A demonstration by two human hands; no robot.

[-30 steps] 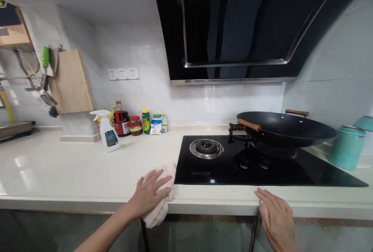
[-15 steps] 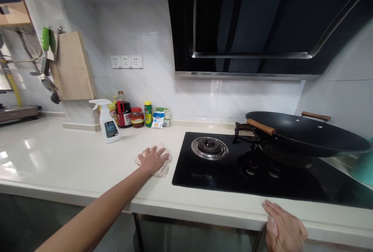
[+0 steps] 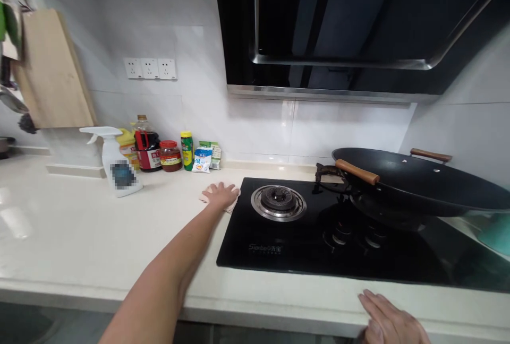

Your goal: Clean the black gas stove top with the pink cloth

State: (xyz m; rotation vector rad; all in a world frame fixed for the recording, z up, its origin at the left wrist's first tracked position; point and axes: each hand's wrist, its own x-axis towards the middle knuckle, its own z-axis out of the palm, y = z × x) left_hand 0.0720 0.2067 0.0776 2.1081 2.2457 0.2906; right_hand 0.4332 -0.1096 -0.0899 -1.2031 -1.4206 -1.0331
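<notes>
My left hand (image 3: 221,195) holds a pale pink cloth (image 3: 231,207) pressed against the countertop, its fingers spread over it. Cloth and hand are at the left edge of the black gas hob (image 3: 295,259), level with the left burner (image 3: 279,202). Part of the cloth is hidden under the palm. Down at the counter's front edge rests my right hand (image 3: 392,320), fingers stretched out side by side, with nothing visible in it. A white spray bottle (image 3: 113,155) stands upright left of the cloth.
A large black wok (image 3: 414,179) with wooden handles sits on the hob's right side. Against the wall stand a dark sauce bottle (image 3: 146,147), a red-lidded jar (image 3: 170,156), a green yellow-capped container (image 3: 187,150) and a white-blue packet (image 3: 202,160). The range hood (image 3: 322,92) hangs above.
My left hand has moved the cloth farther back along the counter and up to the hob's left edge. The right hand stays at the counter edge. The view has turned slightly right.
</notes>
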